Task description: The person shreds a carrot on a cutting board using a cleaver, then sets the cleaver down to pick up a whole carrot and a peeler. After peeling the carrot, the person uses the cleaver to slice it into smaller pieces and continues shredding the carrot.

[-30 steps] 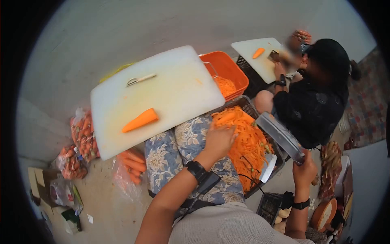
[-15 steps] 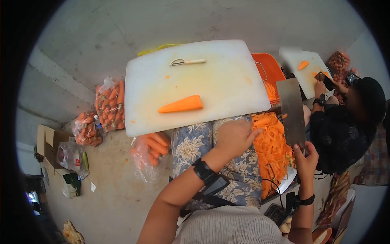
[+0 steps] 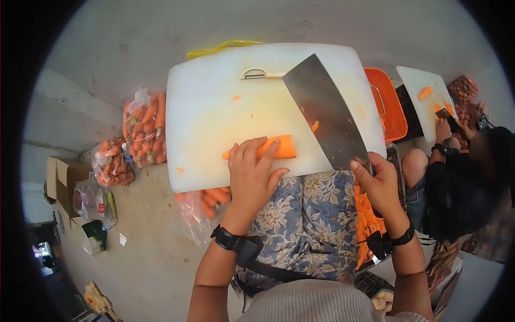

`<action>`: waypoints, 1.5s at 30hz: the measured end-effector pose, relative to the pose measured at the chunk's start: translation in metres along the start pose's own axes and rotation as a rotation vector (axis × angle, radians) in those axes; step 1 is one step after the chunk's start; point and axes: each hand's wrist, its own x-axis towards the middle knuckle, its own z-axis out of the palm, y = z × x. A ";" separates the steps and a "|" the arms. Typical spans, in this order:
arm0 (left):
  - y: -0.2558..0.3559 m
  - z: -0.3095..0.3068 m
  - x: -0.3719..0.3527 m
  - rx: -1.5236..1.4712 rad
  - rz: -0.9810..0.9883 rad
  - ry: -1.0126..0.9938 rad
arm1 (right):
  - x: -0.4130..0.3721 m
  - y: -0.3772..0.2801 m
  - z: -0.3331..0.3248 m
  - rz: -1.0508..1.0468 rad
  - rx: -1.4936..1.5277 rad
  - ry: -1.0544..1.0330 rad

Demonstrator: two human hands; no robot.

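Observation:
On the white cutting board [image 3: 209, 102], a peeled carrot [image 3: 285, 147] lies with its cut, thick end to the right. My left hand [image 3: 252, 172] rests over its narrower part, fingers laid across it and pressing it to the board. My right hand [image 3: 380, 185] grips a cleaver [image 3: 328, 115] by the handle. The broad blade slants over the right side of the board, to the right of the carrot, with an orange shred stuck on it. A peeler [image 3: 263, 74] lies near the board's far edge, its handle end reaching the blade.
Bagged carrots [image 3: 145, 129] stand left of the board, and another bag of carrots [image 3: 206, 204] sits below its near edge. To the right are an orange bin [image 3: 396, 107] and carrot peelings [image 3: 367, 220]. Another person [image 3: 472, 182] works at a second board [image 3: 424, 102].
My left hand has moved from near the peelings onto the carrot. The cleaver has come up and left from beside the peelings to over the board.

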 end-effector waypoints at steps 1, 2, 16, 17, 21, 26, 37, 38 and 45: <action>-0.001 0.002 0.000 -0.005 -0.018 -0.001 | 0.005 -0.002 0.004 0.007 -0.013 -0.012; -0.003 0.005 0.000 -0.043 -0.017 0.015 | 0.010 -0.004 0.008 -0.017 -0.049 0.001; 0.006 0.030 -0.004 -0.295 0.053 0.160 | 0.019 -0.056 0.018 -0.664 -0.966 -0.175; 0.007 0.027 -0.005 -0.283 0.070 0.135 | 0.019 -0.056 0.019 -0.690 -0.993 -0.189; 0.009 0.026 -0.013 -0.301 0.053 0.070 | 0.017 -0.053 0.015 -0.762 -1.057 -0.228; 0.007 0.035 -0.018 -0.380 -0.023 0.021 | 0.015 -0.057 0.001 -0.760 -1.094 -0.284; 0.003 0.041 -0.041 -0.482 -0.060 -0.114 | 0.023 -0.072 -0.020 -0.666 -1.183 -0.439; 0.003 0.038 -0.037 -0.495 -0.046 -0.120 | 0.024 -0.073 -0.019 -0.666 -1.213 -0.450; 0.005 0.034 -0.027 -0.496 -0.071 -0.089 | 0.030 -0.077 -0.012 -0.668 -1.267 -0.484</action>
